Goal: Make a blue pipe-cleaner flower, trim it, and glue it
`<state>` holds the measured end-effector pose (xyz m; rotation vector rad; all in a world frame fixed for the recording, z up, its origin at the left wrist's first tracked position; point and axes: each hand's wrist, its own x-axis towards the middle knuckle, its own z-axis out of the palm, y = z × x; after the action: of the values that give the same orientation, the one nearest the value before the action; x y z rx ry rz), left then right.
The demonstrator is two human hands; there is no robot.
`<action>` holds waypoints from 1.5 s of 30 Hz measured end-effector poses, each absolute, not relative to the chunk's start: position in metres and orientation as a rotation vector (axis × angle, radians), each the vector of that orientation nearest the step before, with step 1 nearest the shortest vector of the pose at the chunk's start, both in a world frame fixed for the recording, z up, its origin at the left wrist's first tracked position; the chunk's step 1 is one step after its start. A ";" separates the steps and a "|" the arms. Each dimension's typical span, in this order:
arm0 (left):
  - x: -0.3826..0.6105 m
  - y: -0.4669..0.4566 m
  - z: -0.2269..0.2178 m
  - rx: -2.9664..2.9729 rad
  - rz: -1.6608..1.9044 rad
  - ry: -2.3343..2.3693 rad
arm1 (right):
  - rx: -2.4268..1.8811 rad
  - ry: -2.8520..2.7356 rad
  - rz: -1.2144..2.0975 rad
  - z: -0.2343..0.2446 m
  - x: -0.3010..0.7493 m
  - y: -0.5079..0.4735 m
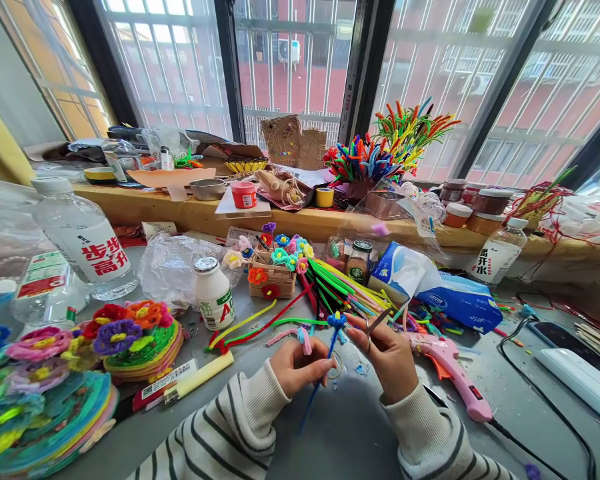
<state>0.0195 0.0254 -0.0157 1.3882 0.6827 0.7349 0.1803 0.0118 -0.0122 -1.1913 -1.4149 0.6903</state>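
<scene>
1. Left hand (pixel 296 363): closed in a pinch on the stem of a blue pipe-cleaner flower (pixel 333 333), thumb and fingers pressed together just below the small blue bloom. The stem runs down and to the left, over the grey tabletop (pixel 340 427).

2. Right hand (pixel 386 357): fingers curled around a small pair of metal scissors (pixel 375 325), its tips pointing up and right, just beside the blue bloom. Whether the blades are open cannot be told.

3. Position of the work: the blue flower is held between both hands, above the table, in front of the person's striped sleeves.

4. Work judged complete: the bloom is already shaped at the top of the stem. A small woven basket of pipe-cleaner flowers (pixel 273 270) stands behind the hands, and flat round coasters topped with coloured flowers (pixel 135 333) lie stacked to the left.

5. Work judged outstanding: the blue stem is long and bare. A loose bundle of green, yellow and pink pipe cleaners (pixel 340 290) lies unused beyond the hands.

6. Nearby: a pink hot-glue gun (pixel 453 373) lies on the table just right of the right hand, untouched. Blue scraps lie under the hands.
</scene>
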 end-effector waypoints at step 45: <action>0.020 0.029 -0.016 1.110 0.801 0.617 | -1.169 -1.596 0.414 -0.009 0.160 -0.004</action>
<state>0.0203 0.0294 -0.0158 1.1103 0.6174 0.8009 0.1600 -0.0044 -0.0088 -1.1694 -1.5964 0.4144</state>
